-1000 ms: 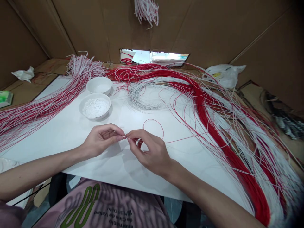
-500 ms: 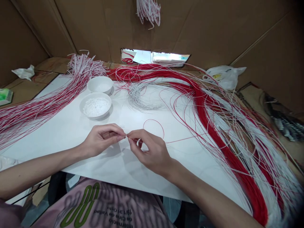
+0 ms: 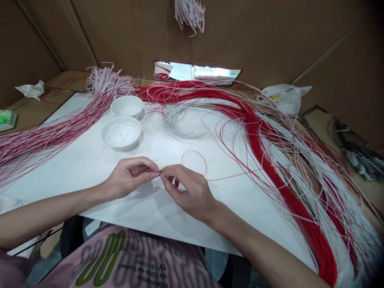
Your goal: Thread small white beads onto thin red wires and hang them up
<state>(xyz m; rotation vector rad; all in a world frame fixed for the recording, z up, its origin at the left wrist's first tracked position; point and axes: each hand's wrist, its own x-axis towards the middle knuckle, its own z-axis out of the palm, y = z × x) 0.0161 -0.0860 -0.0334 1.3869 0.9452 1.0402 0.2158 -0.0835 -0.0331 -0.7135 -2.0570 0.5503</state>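
Note:
Over the white table [image 3: 120, 214], my left hand [image 3: 132, 176] is closed in a pinch, its fingertips meeting those of my right hand. What it pinches is too small to name. My right hand [image 3: 187, 190] pinches a thin red cord [image 3: 195, 151], which makes a loop behind the fingers and trails right toward the bundles. Beyond my left hand stands a white bowl [image 3: 121, 134] of small white pieces. Another white bowl [image 3: 127, 107] sits just behind it.
Long red strands [image 3: 255, 140] and white strands curve along the right side. Red-and-white strands [image 3: 66, 128] lie at the left. A coil of pale cord [image 3: 180, 124] is behind my hands. Cardboard walls [image 3: 270, 40] enclose the back; a plastic bag [image 3: 288, 98] lies back right.
Both hands stay fingertip to fingertip, with only a slight shift of the fingers. The whole view has moved very slightly.

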